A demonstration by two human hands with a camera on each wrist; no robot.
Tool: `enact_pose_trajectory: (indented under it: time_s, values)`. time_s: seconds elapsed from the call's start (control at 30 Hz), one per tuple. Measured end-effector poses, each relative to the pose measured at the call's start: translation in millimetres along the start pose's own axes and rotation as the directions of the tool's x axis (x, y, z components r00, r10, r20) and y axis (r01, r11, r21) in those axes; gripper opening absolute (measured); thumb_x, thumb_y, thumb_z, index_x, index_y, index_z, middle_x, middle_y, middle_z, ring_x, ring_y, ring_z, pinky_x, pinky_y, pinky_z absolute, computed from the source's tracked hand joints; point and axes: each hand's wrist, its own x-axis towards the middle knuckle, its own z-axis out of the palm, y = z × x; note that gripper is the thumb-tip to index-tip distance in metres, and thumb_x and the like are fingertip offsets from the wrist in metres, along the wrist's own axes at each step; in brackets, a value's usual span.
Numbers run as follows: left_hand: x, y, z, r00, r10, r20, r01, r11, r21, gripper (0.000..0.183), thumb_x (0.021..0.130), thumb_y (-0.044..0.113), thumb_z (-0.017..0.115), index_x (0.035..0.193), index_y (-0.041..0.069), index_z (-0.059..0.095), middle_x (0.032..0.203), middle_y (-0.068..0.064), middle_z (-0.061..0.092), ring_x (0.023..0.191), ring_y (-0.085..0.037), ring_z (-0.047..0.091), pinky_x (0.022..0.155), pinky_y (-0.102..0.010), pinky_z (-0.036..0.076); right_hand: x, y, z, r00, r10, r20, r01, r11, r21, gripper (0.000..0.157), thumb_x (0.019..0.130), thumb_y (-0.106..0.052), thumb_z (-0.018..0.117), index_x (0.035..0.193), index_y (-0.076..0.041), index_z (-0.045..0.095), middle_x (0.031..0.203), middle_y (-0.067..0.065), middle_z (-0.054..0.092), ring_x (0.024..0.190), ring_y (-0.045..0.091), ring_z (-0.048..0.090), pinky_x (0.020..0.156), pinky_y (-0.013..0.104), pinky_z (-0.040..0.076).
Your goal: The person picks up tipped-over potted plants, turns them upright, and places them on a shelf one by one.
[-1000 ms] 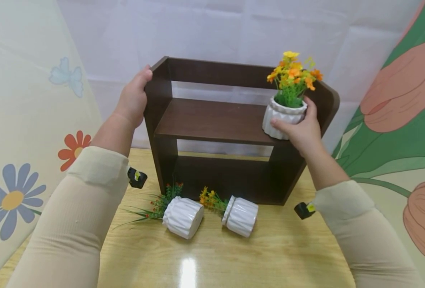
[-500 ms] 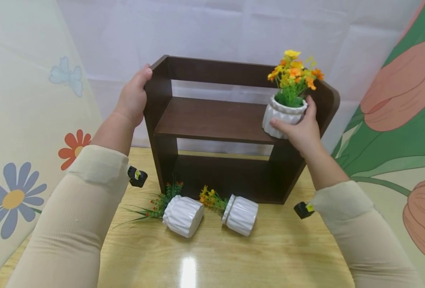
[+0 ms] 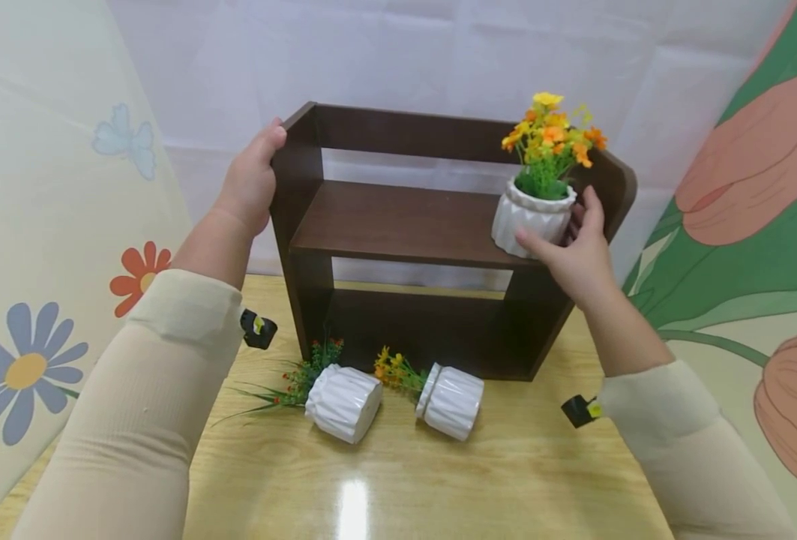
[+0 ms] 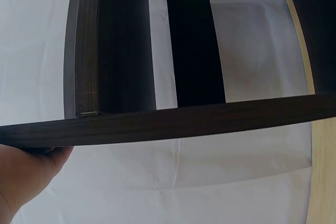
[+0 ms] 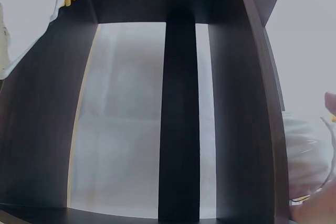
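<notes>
A dark brown two-tier wooden shelf (image 3: 398, 217) stands upright on the table. My left hand (image 3: 246, 180) holds its left side panel near the top; in the left wrist view part of that hand (image 4: 26, 171) lies against the panel's outer face. At the right end of the upper tier stands a white ribbed flowerpot (image 3: 531, 221) with orange and yellow flowers (image 3: 550, 139). Around its right side is my right hand (image 3: 583, 251), fingers spread, thumb at the pot's front and the other fingers loosely apart from it. The right wrist view shows this pot (image 5: 307, 156) only partly.
Two more white pots lie on their sides before the shelf: one with red-dotted greenery (image 3: 344, 405), one with yellow flowers (image 3: 450, 403). The wooden table (image 3: 405, 487) extends in front. A white cloth (image 3: 425, 52) hangs behind; printed floral panels (image 3: 742, 165) flank both sides.
My right hand has loosened around the upright pot, its thumb and wrist shifting slightly down and to the right. That pot stays in place, and my left hand keeps its hold.
</notes>
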Motion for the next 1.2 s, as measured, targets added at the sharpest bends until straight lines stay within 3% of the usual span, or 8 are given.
enact_pose_trajectory:
  time_s: [0.23,0.47,0.97,1.2]
  values:
    - [-1.8,0.4,0.5,1.000,-0.013,-0.006,0.013,1.000,-0.008,0.054,0.103,0.049,0.024,0.156,0.040,0.018,0.163,0.019,0.010,0.146,-0.009,0.011,0.121,-0.034,0.008,-15.6,4.6,-1.5,0.999,-0.035,0.021,0.035,0.999,0.021,0.112,0.085,-0.034,0.074,0.157,-0.022,-0.012,0.165,0.016,-0.002,0.152,0.031,0.009,0.122,0.045,0.014]
    - [-1.4,0.8,0.3,1.000,0.006,-0.008,-0.006,1.000,0.007,0.054,0.104,0.048,0.023,0.156,0.038,0.016,0.163,0.021,0.010,0.148,-0.002,0.008,0.123,-0.033,0.003,-33.3,8.5,-4.0,0.997,-0.057,0.050,0.057,0.998,-0.002,0.111,0.086,-0.032,0.074,0.157,-0.022,-0.012,0.166,0.010,-0.004,0.153,0.026,0.005,0.123,0.046,0.011]
    - [-1.3,1.4,-1.5,1.000,-0.006,-0.013,0.006,1.000,0.011,0.052,0.104,0.049,0.021,0.155,0.041,0.017,0.163,0.021,0.009,0.148,-0.004,0.008,0.123,-0.035,0.005,-64.3,15.5,10.2,0.983,-0.142,0.118,0.149,0.987,-0.056,0.111,0.083,-0.024,0.079,0.158,-0.017,-0.003,0.165,0.013,0.009,0.151,0.032,0.014,0.120,0.053,0.016]
    - [-1.9,1.4,-0.7,1.000,-0.010,-0.018,0.009,1.000,-0.021,0.052,0.104,0.048,0.024,0.155,0.040,0.019,0.163,0.019,0.012,0.145,-0.007,0.013,0.121,-0.032,0.010,-76.7,23.6,22.3,0.974,-0.124,0.189,0.146,0.983,-0.108,0.111,0.083,-0.027,0.079,0.159,-0.016,-0.001,0.165,0.013,0.011,0.151,0.033,0.014,0.120,0.053,0.018]
